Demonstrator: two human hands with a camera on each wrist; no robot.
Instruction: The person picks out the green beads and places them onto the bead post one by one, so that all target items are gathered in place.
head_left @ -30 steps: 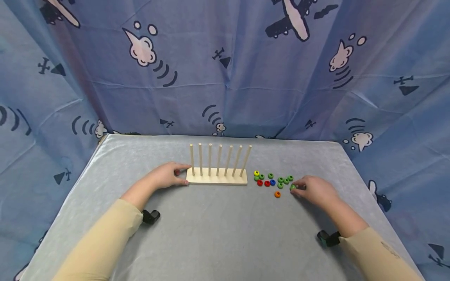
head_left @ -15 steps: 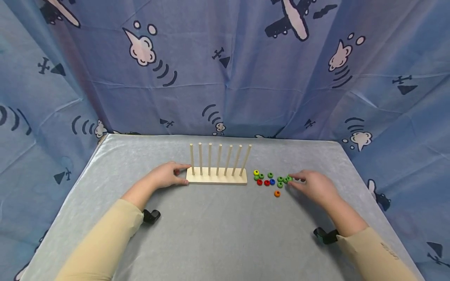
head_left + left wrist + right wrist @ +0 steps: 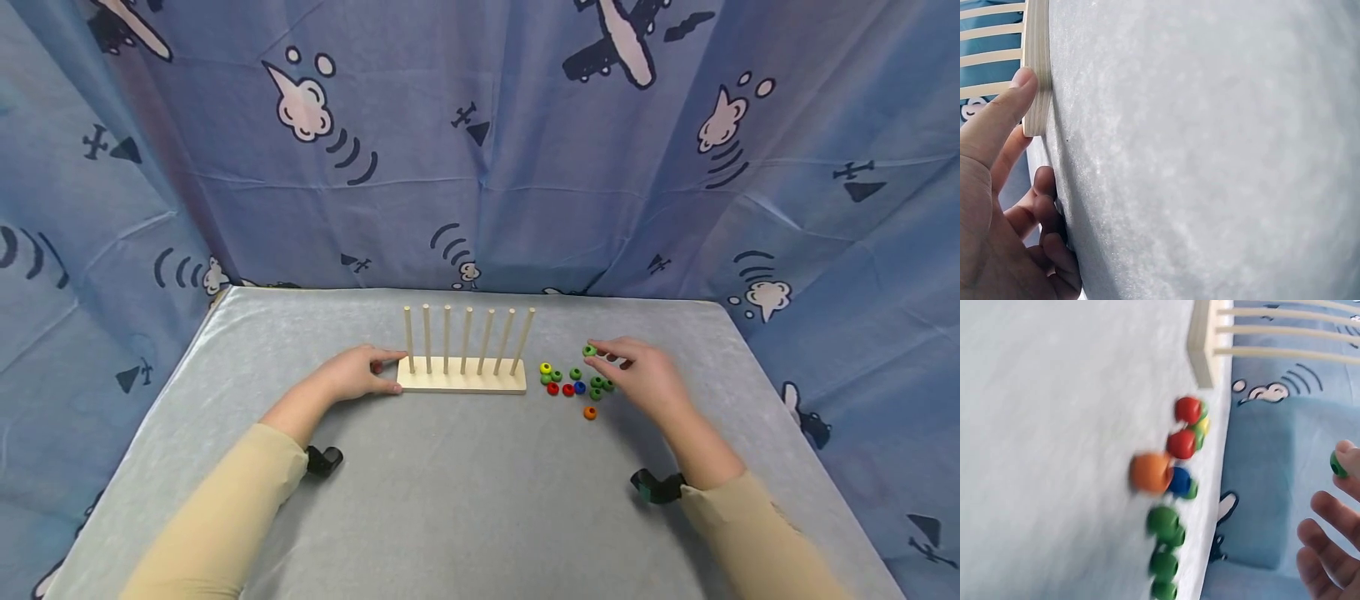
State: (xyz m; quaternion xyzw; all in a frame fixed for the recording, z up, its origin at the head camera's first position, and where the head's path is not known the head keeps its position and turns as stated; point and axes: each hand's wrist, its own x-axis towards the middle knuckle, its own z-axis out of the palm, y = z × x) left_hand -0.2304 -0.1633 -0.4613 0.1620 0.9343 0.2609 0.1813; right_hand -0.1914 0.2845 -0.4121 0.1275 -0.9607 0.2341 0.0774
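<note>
On the desk (image 3: 450, 500), nearer its far edge, stands a peg rack (image 3: 461, 383). The left hand (image 3: 356, 375) grips its left end; the right hand (image 3: 649, 379) pinches a green bead (image 3: 589, 351) in the air. Loose beads (image 3: 580, 387) lie between rack and the desk's right edge.

Wooden base (image 3: 1037, 44) pinched at end by left hand (image 3: 992, 219); pegs (image 3: 991, 58) (four seen) set along base.

Green bead (image 3: 588, 351), cream peg rack (image 3: 461, 384), blue plane-patterned curtain (image 3: 420, 125)
</note>
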